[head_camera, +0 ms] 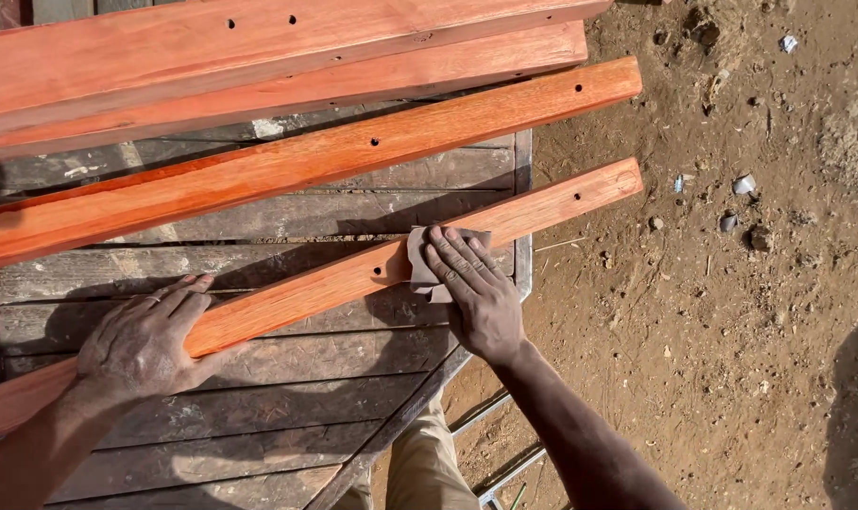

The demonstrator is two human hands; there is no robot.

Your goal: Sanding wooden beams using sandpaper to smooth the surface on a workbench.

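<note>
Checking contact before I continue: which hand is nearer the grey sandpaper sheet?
Right. The right hand presses flat on the sandpaper against the nearest wooden slat; the left hand holds that slat farther along, apart from it.

The left hand (141, 345) sits in the lower left of the frame, palm down with fingers spread and pointing toward the upper right, a ring on one finger, its forearm running off the lower left corner. The right hand (476, 288) lies just right of centre, flat and palm down, fingers together and stretched toward the upper left. Its bare forearm slants down to the bottom edge at the lower right, wrist nearly straight.
</note>
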